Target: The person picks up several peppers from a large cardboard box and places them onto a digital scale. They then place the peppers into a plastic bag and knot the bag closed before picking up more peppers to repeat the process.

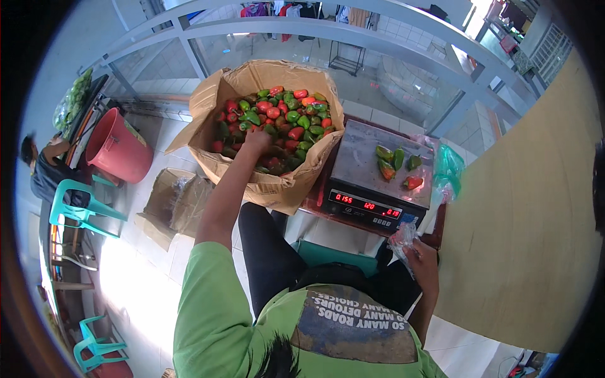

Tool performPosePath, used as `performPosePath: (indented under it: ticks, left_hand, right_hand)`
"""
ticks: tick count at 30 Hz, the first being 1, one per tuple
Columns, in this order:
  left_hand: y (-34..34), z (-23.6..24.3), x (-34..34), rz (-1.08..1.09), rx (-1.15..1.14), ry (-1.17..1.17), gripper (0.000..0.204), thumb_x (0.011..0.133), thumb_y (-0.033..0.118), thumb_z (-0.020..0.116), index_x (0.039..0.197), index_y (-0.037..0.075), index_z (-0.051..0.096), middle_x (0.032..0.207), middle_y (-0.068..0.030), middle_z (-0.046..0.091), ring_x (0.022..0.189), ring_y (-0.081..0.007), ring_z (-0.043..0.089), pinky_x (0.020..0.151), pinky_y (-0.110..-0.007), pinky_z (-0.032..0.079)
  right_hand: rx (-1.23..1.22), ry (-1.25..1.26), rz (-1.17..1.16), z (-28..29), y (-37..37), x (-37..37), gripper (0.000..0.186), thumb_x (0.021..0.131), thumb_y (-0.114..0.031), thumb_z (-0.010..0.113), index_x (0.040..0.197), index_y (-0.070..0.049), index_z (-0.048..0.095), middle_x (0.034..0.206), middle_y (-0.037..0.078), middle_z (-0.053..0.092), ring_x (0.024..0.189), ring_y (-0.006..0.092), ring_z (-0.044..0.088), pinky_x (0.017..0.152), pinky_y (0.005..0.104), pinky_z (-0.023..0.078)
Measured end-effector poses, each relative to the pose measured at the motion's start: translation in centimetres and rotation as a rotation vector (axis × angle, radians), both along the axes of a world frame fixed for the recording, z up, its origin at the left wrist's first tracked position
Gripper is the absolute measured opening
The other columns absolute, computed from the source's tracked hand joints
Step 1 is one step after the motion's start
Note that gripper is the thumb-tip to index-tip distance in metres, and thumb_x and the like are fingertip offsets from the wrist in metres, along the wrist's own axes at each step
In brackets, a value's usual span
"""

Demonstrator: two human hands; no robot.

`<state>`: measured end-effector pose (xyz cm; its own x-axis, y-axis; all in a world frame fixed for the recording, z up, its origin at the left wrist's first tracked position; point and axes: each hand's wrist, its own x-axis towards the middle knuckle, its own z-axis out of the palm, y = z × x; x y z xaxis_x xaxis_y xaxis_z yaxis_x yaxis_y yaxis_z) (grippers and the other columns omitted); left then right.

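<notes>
My left hand [257, 140] reaches into a large open cardboard box [201, 135] filled with red and green peppers [290, 116]. Its fingers are down among the peppers, and I cannot make out whether they grip one. In my right hand [422, 258], closed near my lap, is a clear plastic bag [401, 239], crumpled, with reddish print. A digital scale [365, 142] with lit red digits stands to the right of the box. On its metal plate lie several peppers [387, 164], green and orange-red.
A green plastic bag [449, 165] lies beside the scale. A pale round tabletop [523, 239] fills the right. Left stand a small open carton [157, 205], a red bin [120, 148] and a teal chair [82, 205]. A person [53, 170] sits far left. A grey railing [283, 28] runs behind.
</notes>
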<state>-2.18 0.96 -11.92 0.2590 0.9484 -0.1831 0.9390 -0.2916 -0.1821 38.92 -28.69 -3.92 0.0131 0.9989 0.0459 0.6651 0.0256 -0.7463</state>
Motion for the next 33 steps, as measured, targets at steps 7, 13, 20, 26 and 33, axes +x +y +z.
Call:
performPosePath:
  ticks: [7,13,20,26,33]
  left_hand:
    - [3.1,-6.2,-4.6,0.226,0.128,-0.366,0.018,0.068,0.015,0.058,0.085,0.012,0.063,0.088,-0.0115,0.062,0.081,-0.0294,0.059,0.072,-0.038,0.046]
    - [1.8,0.4,-2.2,0.137,0.404,-1.026,0.023,0.073,0.009,0.061,0.096,0.007,0.059,0.084,-0.0105,0.063,0.078,-0.025,0.061,0.071,-0.036,0.047]
    - [-6.3,7.8,15.5,-0.45,-0.103,-1.459,0.03,0.076,0.012,0.063,0.104,0.007,0.054,0.096,-0.0062,0.051,0.083,-0.0148,0.052,0.069,-0.026,0.044]
    - [-8.3,2.1,26.9,-0.447,-0.077,-1.184,0.029,0.067,0.012,0.067,0.093,0.009,0.054,0.09,-0.0112,0.052,0.088,-0.0289,0.051,0.074,-0.039,0.042]
    - [-7.8,0.9,30.6,-0.406,0.307,-0.893,0.032,0.066,0.017,0.068,0.095,0.01,0.055,0.093,-0.0072,0.051,0.097,-0.0235,0.048,0.082,-0.037,0.035]
  right_hand:
    - [0.027,-0.026,0.043,-0.1,0.8,-0.7,0.017,0.077,-0.012,0.061,0.082,0.003,0.053,0.063,0.016,0.049,0.054,0.0253,0.046,0.053,0.0325,0.038]
    - [-0.01,-0.034,0.017,-0.3,0.1,-0.1,0.018,0.076,-0.012,0.062,0.082,0.003,0.054,0.063,0.016,0.049,0.054,0.025,0.047,0.052,0.0329,0.037]
    - [0.026,-0.031,-0.011,0.0,0.2,-0.1,0.021,0.076,-0.014,0.061,0.088,0.003,0.056,0.067,0.017,0.053,0.057,0.0284,0.051,0.054,0.0333,0.039]
    - [0.022,-0.005,0.004,0.4,-0.2,0.0,0.024,0.078,-0.015,0.059,0.09,0.004,0.054,0.069,0.02,0.051,0.059,0.0302,0.05,0.057,0.0342,0.04]
    - [-0.024,0.024,-0.056,-0.9,-1.4,1.0,0.02,0.078,-0.014,0.059,0.087,0.002,0.052,0.069,0.02,0.05,0.058,0.032,0.049,0.055,0.0354,0.039]
